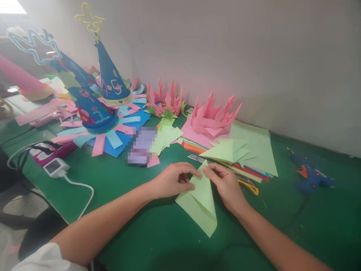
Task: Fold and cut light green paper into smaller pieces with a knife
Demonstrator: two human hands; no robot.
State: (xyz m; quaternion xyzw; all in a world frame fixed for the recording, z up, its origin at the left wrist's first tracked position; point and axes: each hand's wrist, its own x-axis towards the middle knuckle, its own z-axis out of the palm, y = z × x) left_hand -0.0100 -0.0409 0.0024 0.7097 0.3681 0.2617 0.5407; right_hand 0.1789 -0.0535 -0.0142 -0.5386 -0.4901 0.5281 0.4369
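A light green paper sheet (200,207), partly folded with a raised flap, lies between my hands above the green table. My right hand (225,182) pinches its upper corner between thumb and fingers. My left hand (172,178) is curled at the sheet's left edge, its thumb and index fingertips on the paper. Just beyond my hands, folded light green pieces (225,150) rest on a stack of coloured paper. A box cutter with a yellow handle (249,187) lies partly hidden behind my right hand.
Pink paper crowns (213,118) stand by the wall. Blue cone hats (111,73) with paper strips are at the left. A blurred phone (141,146) lies nearby. A blue glue gun (313,175) rests at the right. A white charger (56,167) and cables sit at the left edge.
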